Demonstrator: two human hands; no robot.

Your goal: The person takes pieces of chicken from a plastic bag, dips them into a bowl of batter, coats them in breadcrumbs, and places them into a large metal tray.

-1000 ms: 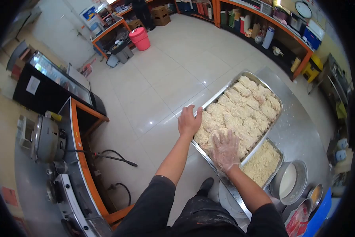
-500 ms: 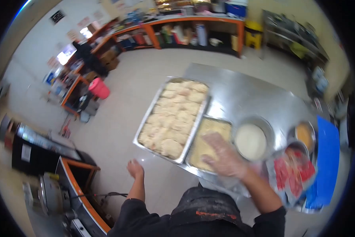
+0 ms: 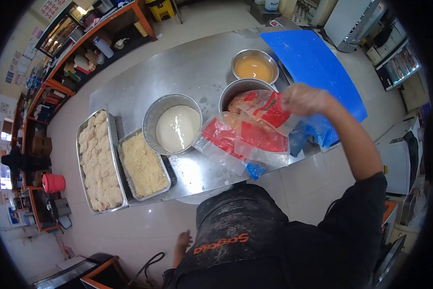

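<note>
My right hand (image 3: 304, 100), in a clear plastic glove, is closed on the edge of a clear plastic bag with red print (image 3: 269, 107). This bag and others like it lie over the front of a metal pot (image 3: 223, 91), where pale pink pieces of what looks like raw meat show. Behind the pot is a steel bowl of orange-yellow liquid (image 3: 254, 69). My left hand (image 3: 182, 241) hangs low beside my apron, off the table, fingers apart and holding nothing.
Left of the bags stand a pot of white batter (image 3: 179, 127), a tray of yellowish crumbs (image 3: 144, 168) and a larger tray of coated pieces (image 3: 101, 164) at the steel table's left end. A blue board (image 3: 317, 72) lies on the right.
My view has turned to the right. My right hand has moved from above the crumb tray to the plastic bags and closed on one. My left hand has stayed low and off the table.
</note>
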